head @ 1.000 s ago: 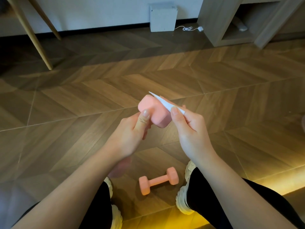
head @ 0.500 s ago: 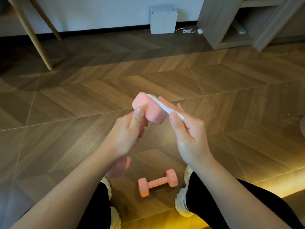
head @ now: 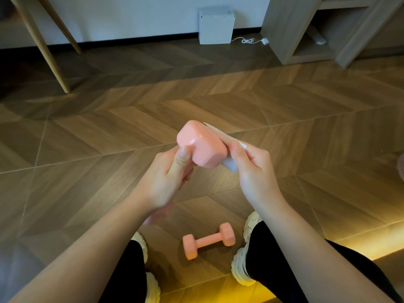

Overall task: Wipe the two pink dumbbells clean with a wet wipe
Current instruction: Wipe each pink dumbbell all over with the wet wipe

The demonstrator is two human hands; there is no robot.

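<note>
My left hand point(head: 168, 178) grips the handle of a pink dumbbell point(head: 202, 144), holding it up with one head pointing away from me; the lower head is mostly hidden behind my wrist. My right hand point(head: 253, 169) pinches a white wet wipe point(head: 229, 149) and holds it against the right side of that upper head. The second pink dumbbell point(head: 207, 240) lies on the wooden floor between my feet, untouched.
My white shoes point(head: 244, 254) and black trouser legs flank the lying dumbbell. A white box point(head: 216, 26) with a cable stands at the wall, a wooden shelf unit point(head: 306, 29) at the back right, and wooden furniture legs point(head: 43, 47) at the back left.
The wipe has slid from the top of the raised dumbbell head down its right side. My left hand has turned the dumbbell slightly; the floor dumbbell has stayed put.
</note>
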